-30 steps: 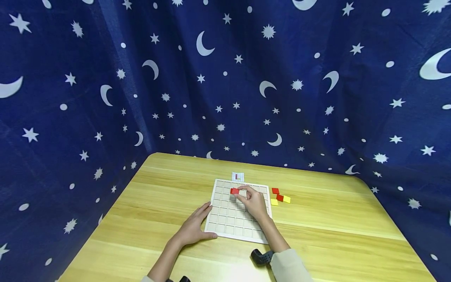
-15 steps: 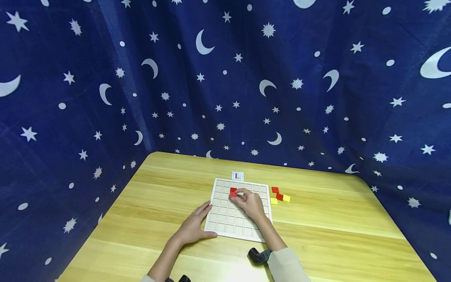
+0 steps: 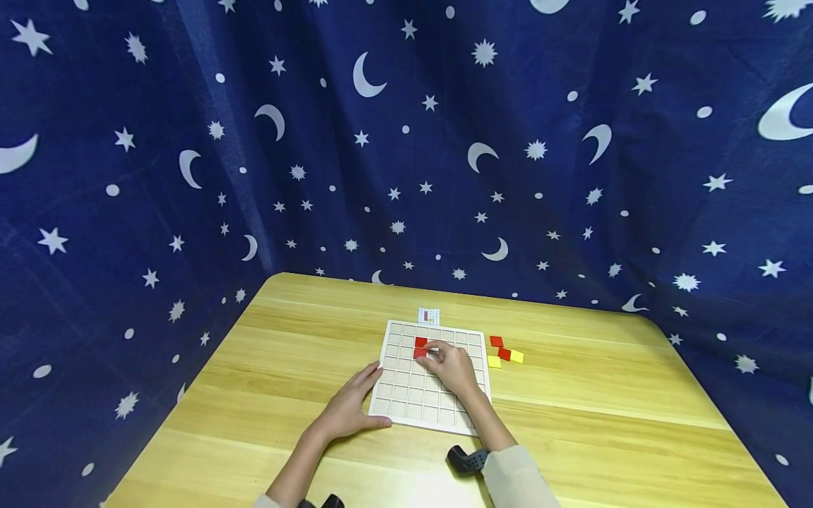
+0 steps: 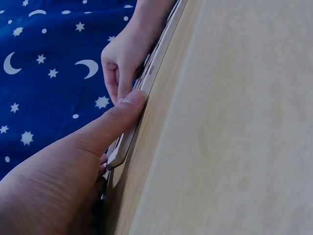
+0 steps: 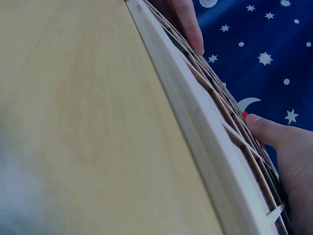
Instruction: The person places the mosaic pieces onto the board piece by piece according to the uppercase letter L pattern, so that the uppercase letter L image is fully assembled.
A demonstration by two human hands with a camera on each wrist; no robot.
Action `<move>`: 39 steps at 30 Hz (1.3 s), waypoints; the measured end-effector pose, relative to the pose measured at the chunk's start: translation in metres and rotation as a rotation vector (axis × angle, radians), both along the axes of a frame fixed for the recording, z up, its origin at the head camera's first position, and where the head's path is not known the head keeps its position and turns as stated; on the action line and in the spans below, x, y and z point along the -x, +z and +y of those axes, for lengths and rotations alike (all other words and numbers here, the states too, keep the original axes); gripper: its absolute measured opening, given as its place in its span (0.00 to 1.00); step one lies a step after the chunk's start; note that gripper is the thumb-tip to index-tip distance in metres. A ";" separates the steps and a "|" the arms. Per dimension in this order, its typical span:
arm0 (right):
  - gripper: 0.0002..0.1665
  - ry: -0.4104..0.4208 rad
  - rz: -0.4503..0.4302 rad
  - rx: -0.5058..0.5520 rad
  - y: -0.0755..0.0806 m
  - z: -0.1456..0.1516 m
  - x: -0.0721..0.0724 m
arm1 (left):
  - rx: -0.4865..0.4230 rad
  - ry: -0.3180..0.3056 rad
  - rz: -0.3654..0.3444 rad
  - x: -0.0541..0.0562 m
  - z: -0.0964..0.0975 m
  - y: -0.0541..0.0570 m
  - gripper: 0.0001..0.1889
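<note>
A white gridded board (image 3: 406,397) lies on the table. One red square tile (image 3: 421,341) sits in a cell near the board's far side. Directly below it, a second red tile (image 3: 420,353) is level with the grid, and my right hand (image 3: 454,368) has thumb and index finger at its edges, pinching it. At the board's near left corner rests my left hand (image 3: 348,409), fingers fairly straight along the left edge and thumb on the front edge. The left wrist view shows that thumb (image 4: 129,100) against the board's rim.
Two red tiles (image 3: 496,341) and two yellow tiles (image 3: 494,362) lie right of the board. A small card with a printed grid (image 3: 428,316) touches its far edge. Behind the wooden table (image 3: 603,395) hangs a blue curtain (image 3: 444,141) with moons and stars.
My right hand has moved slightly left and toward me, bringing its red tile down from over the first one into the cell below. The left hand has stayed put.
</note>
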State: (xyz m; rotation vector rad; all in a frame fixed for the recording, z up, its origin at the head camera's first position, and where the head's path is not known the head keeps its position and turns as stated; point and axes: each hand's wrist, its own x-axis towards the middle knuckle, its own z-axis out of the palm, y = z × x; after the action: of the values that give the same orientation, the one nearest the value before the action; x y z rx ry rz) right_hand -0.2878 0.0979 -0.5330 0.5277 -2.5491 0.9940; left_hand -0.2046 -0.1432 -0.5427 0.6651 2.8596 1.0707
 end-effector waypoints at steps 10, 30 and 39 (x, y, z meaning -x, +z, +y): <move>0.17 0.009 0.017 -0.019 0.000 0.001 0.000 | 0.001 -0.003 0.001 0.000 0.000 0.001 0.55; 0.18 0.012 -0.013 -0.027 0.002 0.001 0.001 | -0.002 -0.009 0.000 0.001 0.000 0.001 0.55; 0.18 0.017 -0.025 -0.023 0.001 0.000 0.001 | -0.001 -0.010 -0.003 0.001 -0.001 0.002 0.55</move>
State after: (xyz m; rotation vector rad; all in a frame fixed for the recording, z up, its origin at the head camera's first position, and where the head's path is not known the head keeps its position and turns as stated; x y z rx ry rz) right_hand -0.2885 0.0984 -0.5319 0.5470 -2.5853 0.9837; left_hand -0.2052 -0.1438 -0.5411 0.6767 2.8501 1.0704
